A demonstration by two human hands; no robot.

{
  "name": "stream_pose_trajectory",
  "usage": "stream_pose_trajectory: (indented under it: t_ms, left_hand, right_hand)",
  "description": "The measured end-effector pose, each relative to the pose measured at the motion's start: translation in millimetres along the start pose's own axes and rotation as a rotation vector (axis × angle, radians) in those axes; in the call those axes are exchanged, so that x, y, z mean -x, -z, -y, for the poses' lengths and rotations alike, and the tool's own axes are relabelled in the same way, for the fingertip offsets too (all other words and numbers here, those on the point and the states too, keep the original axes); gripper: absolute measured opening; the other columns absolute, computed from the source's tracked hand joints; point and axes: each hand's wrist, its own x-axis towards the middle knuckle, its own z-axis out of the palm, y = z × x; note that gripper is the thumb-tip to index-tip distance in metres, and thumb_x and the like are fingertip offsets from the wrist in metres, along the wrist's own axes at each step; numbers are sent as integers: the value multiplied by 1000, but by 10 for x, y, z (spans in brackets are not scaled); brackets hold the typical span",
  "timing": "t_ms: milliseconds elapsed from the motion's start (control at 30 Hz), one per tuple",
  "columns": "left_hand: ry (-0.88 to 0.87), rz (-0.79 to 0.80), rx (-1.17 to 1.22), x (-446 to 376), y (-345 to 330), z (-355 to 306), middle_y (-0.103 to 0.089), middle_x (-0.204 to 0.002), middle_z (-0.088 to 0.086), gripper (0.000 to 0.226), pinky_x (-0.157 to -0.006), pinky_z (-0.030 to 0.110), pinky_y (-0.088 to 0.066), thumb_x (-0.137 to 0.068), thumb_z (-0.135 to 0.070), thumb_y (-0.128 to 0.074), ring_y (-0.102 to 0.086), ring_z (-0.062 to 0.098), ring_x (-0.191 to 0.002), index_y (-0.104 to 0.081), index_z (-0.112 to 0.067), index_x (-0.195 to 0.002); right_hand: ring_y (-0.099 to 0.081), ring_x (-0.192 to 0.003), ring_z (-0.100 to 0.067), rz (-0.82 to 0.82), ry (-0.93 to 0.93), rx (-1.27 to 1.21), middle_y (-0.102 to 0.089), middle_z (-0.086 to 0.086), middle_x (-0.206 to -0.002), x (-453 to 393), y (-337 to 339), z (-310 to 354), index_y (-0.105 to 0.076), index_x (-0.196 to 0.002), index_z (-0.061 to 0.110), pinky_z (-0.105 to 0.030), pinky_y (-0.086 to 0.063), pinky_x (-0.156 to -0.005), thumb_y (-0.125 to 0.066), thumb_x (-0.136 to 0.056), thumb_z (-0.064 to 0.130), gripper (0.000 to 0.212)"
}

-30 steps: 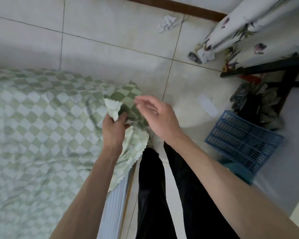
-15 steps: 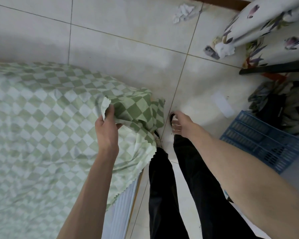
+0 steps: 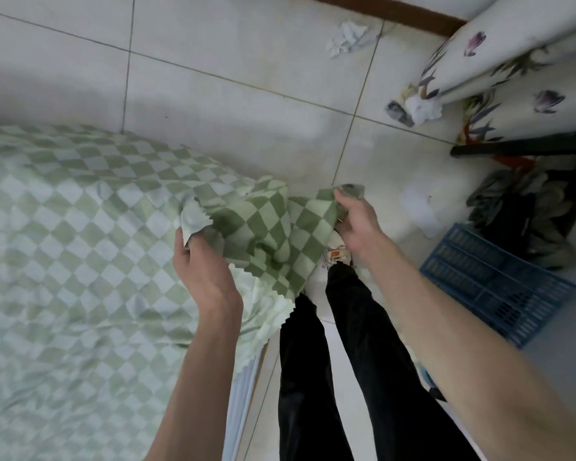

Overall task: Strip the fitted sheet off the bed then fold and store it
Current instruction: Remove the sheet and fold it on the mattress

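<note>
Green-checked fitted sheet (image 3: 80, 247) on bed, corner lifted. Left hand (image 3: 203, 264) and right hand (image 3: 354, 221), apart, each grip its edge. Blue slatted crate (image 3: 492, 281) beside clothes pile (image 3: 526, 221); contents unclear. No legible writing.

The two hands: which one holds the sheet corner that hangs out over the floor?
The right hand; the left hand grips the sheet above the bed.

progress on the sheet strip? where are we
Early. Done: one corner of the checked sheet is lifted off the mattress. In hand: left hand and right hand both grip that corner. Left: the rest still covers the bed; folding and storing not begun.
</note>
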Motion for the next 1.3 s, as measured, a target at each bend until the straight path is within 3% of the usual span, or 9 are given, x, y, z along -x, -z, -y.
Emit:
stream_pose_trajectory:
  t_ms: [67, 167, 267, 433, 667, 900, 1000, 1100, 1300]
  left_hand:
    - [-81, 10, -32, 125, -52, -290, -45, -55, -19, 55, -68, 15, -47, -82, -17, -35, -36, 4, -53, -66, -11, -127]
    - [-308, 143, -113, 413, -161, -913, -23, -49, -17, 38, -42, 16, -22, -86, -20, -38, -20, 6, -46, -41, -33, -51]
    - [-532, 255, -238, 641, -209, -1444, -22, -45, -15, 53, -40, 18, -16, -96, -36, -50, -18, 5, -43, -22, -32, -51]
    - [-497, 418, -583, 843, -316, -1346, -42, -52, -14, 32, -44, 20, -24, -98, -24, -51, -39, 4, -44, -50, -22, -66]
    - [-134, 126, -311, 412, -77, -874, -59, -63, -3, 41, -60, 36, -48, -102, -38, -46, -56, 17, -59, -58, -12, -72]
    - [-3, 149, -109, 5, 72, -552, -75, -82, 6, 36, -64, 33, -64, -99, -42, -49, -73, 36, -88, -75, -19, -90]
    - [-24, 141, -107, -35, 102, -462, -77, -81, 1, 34, -67, 34, -64, -102, -38, -47, -75, 31, -87, -74, -18, -94]
    - [-66, 136, -87, 3, 154, -448, -78, -84, 2, 36, -69, 34, -64, -103, -36, -46, -76, 24, -86, -73, -18, -87]
    - [-79, -11, -46, 127, 263, -579, -70, -76, -4, 43, -65, 24, -61, -100, -51, -46, -72, 18, -78, -63, -21, -76]
  right_hand:
    - [-69, -111, -31, 46, 110, 118, -72, -15, -122, 369, 28, 202, -60, -131, 1, -43, -57, -94, -66, -94, 8, 38]
    - [-73, -104, -26, 91, 269, 294, -76, -8, -111, 952, -85, 407, -68, -119, 10, -37, -60, -86, -60, -100, 19, 22]
    - [-73, -90, -28, 45, 506, 528, -76, -10, -95, 1469, -346, 499, -72, -103, 14, -45, -61, -83, -52, -103, 38, 31]
    - [-74, -77, -23, 13, 617, 515, -75, -4, -82, 1824, -696, 550, -72, -96, 25, -39, -62, -75, -51, -102, 35, 24]
    - [-64, -111, -28, 128, -77, 277, -57, -7, -134, 976, -868, 136, -46, -143, 27, -48, -59, -91, -60, -85, 72, 75]
    - [-76, -86, -23, 396, -82, 351, -78, -2, -103, 222, -1475, 47, -72, -115, 20, -33, -60, -68, -62, -69, 87, 83]
    - [-72, -97, -25, 326, 3, 576, -75, -4, -109, 87, -1713, -21, -73, -116, 14, -39, -58, -90, -81, -66, 69, 75]
    - [-72, -99, -28, 152, 106, 587, -76, -10, -103, 55, -1774, -121, -77, -98, 9, -38, -59, -90, -78, -83, 30, 25]
    - [-71, -86, -31, 4, -46, 25, -75, -16, -93, 461, -1435, 43, -70, -90, 6, -45, -62, -79, -61, -92, 10, 11]
